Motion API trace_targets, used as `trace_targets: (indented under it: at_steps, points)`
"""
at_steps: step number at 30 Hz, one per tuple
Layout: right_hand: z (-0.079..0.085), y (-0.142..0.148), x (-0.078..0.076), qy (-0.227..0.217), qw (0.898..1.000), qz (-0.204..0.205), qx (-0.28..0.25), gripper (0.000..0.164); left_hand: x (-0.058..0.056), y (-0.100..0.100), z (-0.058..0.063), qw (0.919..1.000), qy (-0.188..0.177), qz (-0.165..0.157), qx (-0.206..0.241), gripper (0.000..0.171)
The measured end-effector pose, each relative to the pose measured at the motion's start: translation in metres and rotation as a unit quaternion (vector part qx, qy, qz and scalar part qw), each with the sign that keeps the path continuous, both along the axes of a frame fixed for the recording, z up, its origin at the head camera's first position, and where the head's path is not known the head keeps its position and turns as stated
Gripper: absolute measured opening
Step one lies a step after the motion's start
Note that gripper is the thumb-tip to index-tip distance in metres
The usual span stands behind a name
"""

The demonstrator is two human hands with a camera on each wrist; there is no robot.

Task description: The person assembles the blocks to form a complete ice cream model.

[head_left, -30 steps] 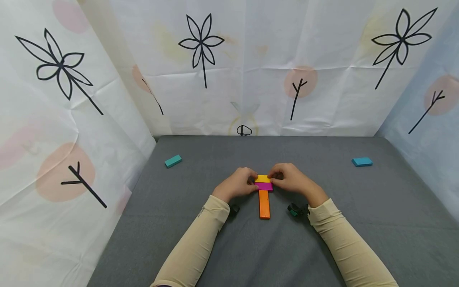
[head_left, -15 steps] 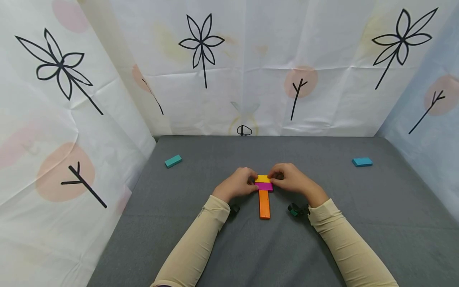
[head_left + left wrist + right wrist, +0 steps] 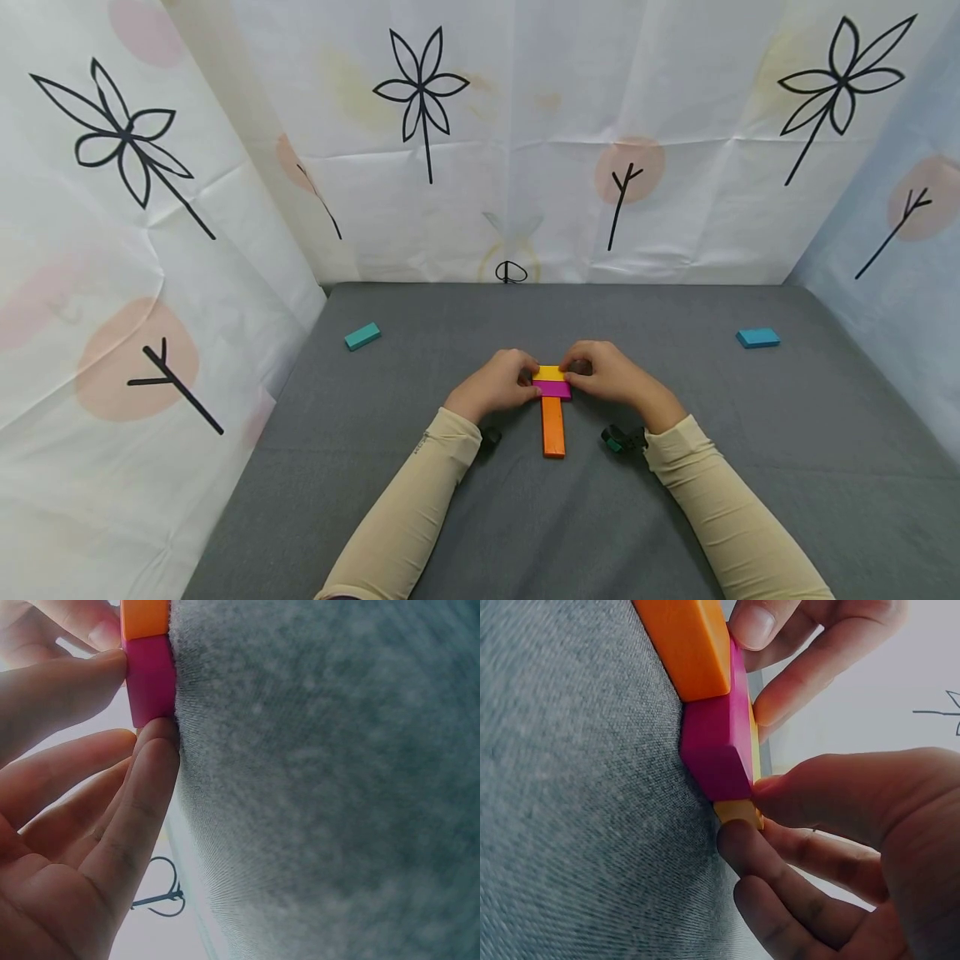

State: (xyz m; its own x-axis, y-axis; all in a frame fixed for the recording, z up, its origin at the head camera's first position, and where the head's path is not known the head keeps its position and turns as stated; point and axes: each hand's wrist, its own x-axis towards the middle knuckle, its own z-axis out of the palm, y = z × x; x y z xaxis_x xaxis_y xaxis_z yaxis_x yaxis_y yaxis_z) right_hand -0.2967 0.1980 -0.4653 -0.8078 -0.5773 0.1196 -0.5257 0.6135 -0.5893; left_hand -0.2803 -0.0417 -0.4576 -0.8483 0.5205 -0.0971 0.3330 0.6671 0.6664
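Note:
Three wooden-looking blocks lie together in a T shape on the grey cloth in the head view. An orange block [image 3: 552,429] points toward me, a magenta block [image 3: 552,389] lies across its far end, and a yellow block [image 3: 550,374] lies along the magenta one's far side. My left hand [image 3: 491,385] pinches the left ends, thumb at the magenta block and fingertips at the yellow one. From the other side, my right hand [image 3: 615,375] pinches the yellow block's right end; in the right wrist view its thumb [image 3: 802,791] sits by the magenta corner.
A teal block [image 3: 363,337] lies at the back left of the cloth-covered table [image 3: 660,317], and a blue block [image 3: 757,338] at the back right. White printed curtains [image 3: 517,100] hang close behind and beside the table.

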Motion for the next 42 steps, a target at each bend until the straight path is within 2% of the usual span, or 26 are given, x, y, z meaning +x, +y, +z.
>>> trace_targets:
  at_steps: [24, 30, 33, 37, 42]
  points:
    - [0.0, -0.001, 0.0, -0.02, 1.0, -0.005, 0.0, 0.012, 0.0, 0.001, -0.001, 1.0, 0.002, 0.003, 0.0, 0.038]
    - [0.0, 0.006, -0.001, -0.04, 0.999, -0.006, -0.01, 0.013, -0.001, 0.001, -0.003, 1.0, 0.007, 0.002, -0.003, 0.038]
    - [0.005, 0.015, -0.002, -0.034, 0.999, -0.026, -0.009, 0.015, 0.0, 0.002, -0.003, 1.0, 0.006, 0.005, -0.004, 0.04]
    - [0.014, 0.036, -0.004, 0.013, 0.996, -0.084, -0.016, 0.018, 0.001, 0.002, -0.002, 0.9999, 0.006, 0.008, -0.003, 0.041]
    - [0.021, 0.077, -0.006, 0.047, 0.982, -0.181, -0.034, 0.023, 0.001, 0.0, -0.002, 0.9999, 0.01, 0.006, -0.002, 0.041]
